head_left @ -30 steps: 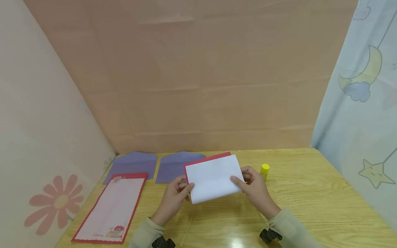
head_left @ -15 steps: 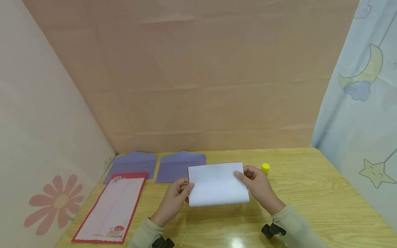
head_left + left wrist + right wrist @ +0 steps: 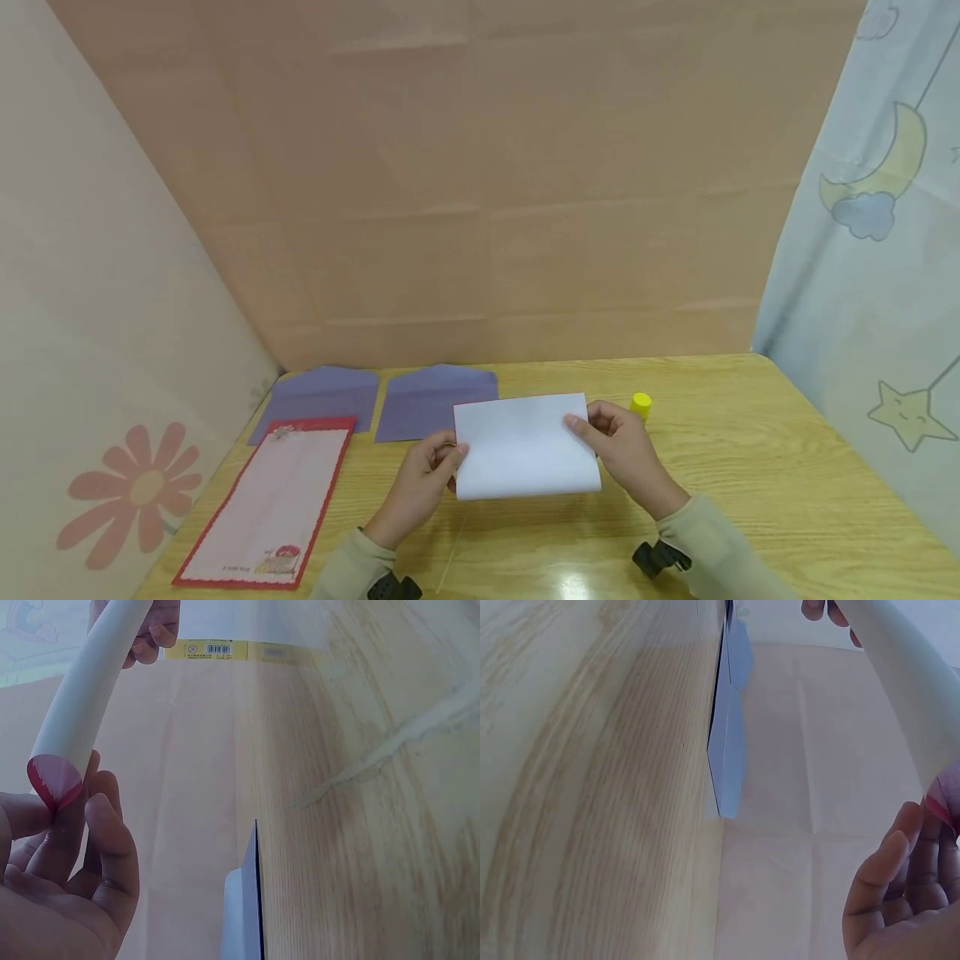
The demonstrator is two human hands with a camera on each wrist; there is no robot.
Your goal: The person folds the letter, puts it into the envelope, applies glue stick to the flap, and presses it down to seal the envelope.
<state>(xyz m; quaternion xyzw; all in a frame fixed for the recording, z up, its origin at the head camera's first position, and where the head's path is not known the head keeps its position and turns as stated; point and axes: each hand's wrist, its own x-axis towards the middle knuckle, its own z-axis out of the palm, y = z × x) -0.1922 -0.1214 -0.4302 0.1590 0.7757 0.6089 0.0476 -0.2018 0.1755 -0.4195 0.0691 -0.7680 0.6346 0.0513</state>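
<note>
A sheet of letter paper (image 3: 521, 450) is bent over on itself, its plain white back outward. In the left wrist view its end shows a rounded loop with the red and pink printed side (image 3: 56, 780) inside. My left hand (image 3: 422, 482) pinches its left edge between thumb and fingers. At the right edge my right hand (image 3: 628, 446) pinches it, thumb on the white face and the other fingers behind. The sheet is held up above the wooden table (image 3: 750, 467). Both wrist views show the fingers (image 3: 900, 877) curled at the paper's ends.
A second letter sheet (image 3: 270, 500), pink with a red border, lies at the left. Behind it are two purple envelopes (image 3: 318, 400), the right-hand envelope (image 3: 427, 408) partly covered by the held paper. A yellow glue stick (image 3: 641, 406) stands behind my right hand.
The two halves, offset earlier with a red strip showing at the top, now lie nearly edge to edge. The paper has levelled, and my right hand has shifted slightly right.
</note>
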